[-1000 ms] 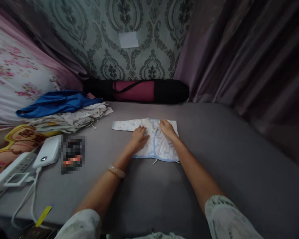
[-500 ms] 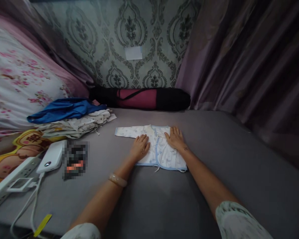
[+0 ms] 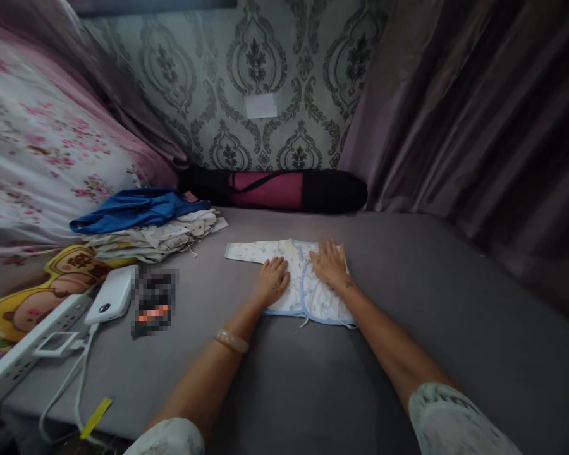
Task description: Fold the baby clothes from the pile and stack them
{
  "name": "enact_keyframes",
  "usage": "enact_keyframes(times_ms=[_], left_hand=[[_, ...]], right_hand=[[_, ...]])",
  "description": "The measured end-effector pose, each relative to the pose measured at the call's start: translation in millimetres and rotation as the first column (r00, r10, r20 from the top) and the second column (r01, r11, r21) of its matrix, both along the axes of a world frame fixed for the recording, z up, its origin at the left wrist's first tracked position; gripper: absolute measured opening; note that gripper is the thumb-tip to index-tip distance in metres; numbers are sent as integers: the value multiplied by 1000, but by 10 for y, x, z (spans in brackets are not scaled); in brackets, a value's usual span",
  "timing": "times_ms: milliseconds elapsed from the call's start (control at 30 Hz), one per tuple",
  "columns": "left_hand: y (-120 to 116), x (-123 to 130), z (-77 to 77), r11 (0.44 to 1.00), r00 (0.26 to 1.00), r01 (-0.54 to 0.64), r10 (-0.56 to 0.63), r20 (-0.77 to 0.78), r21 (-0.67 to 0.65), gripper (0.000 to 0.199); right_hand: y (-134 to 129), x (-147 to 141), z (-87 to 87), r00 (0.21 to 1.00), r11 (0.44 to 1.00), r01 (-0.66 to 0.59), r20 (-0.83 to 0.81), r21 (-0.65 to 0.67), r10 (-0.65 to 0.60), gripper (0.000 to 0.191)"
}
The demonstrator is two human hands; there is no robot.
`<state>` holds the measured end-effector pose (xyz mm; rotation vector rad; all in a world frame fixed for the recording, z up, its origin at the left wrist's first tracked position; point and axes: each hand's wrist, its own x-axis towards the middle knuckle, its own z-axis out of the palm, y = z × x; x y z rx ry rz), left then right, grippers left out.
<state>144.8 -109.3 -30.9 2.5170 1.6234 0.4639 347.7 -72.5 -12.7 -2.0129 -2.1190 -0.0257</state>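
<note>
A small white garment with blue edging and a faint print (image 3: 296, 297) lies flat on the grey sheet (image 3: 408, 272). One sleeve stretches out to the left; the right sleeve is not visible as spread out. My left hand (image 3: 272, 282) rests palm down on the garment's left half, fingers extended. On its upper right part lies my right hand (image 3: 329, 262), flat with the fingers a little apart. Thin white ties stick out at the bottom hem. Neither hand grips anything.
At the left are a blue cloth (image 3: 140, 210) on a pile of pale clothes (image 3: 156, 240), a yellow cartoon cushion (image 3: 42, 303), a white power bank (image 3: 112, 294), a power strip (image 3: 33, 341) with cables and a blurred dark item (image 3: 154, 303). A black and red bag (image 3: 275, 189) lies behind.
The view has shifted slightly, so the scene sits a little further right. My right hand has moved slightly left on the garment. My left hand stays on it.
</note>
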Motion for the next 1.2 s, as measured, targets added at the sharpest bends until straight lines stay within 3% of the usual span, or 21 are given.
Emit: enact_keyframes(times_ms=[67,133,367,533,633,700,767,867,1000,1200], left_hand=[[-7,4,7,1000,1000,-5,5,-3,1,46],[-9,6,7,1000,1000,-12,12,-7,7,46],[0,8,7,1000,1000,4,-3,25,-28,47],[111,-137,-1,998,972,11,5,236,-66,40],[267,-392,19,989,912,-148,131,389,14,32],[385,-612,55,942,866,-336,303,398,16,30],[491,-832,104,857,811,-515,491,318,-8,30],[611,-1094,173,738,722,-673,669,179,-47,34],[733,-1275,207,658,648,-730,752,117,-186,38],[897,-1364,169,637,619,-697,766,171,-330,27]], right_hand=[[-24,-182,-3,995,995,-96,-24,18,97,65],[-21,-321,-28,987,988,-150,-56,-44,147,65],[32,-374,-99,986,980,-151,-85,-132,140,68],[76,-368,22,987,960,-156,-86,-232,139,69],[115,-443,106,985,968,-151,-115,-201,129,68],[130,-551,139,979,976,-175,-127,-132,159,66],[133,-699,151,969,970,-222,-135,-103,207,64],[131,-937,140,952,951,-285,-149,-121,267,63],[146,-1133,105,943,940,-312,-163,-139,289,63],[187,-1165,81,957,968,-246,-172,-54,234,53]])
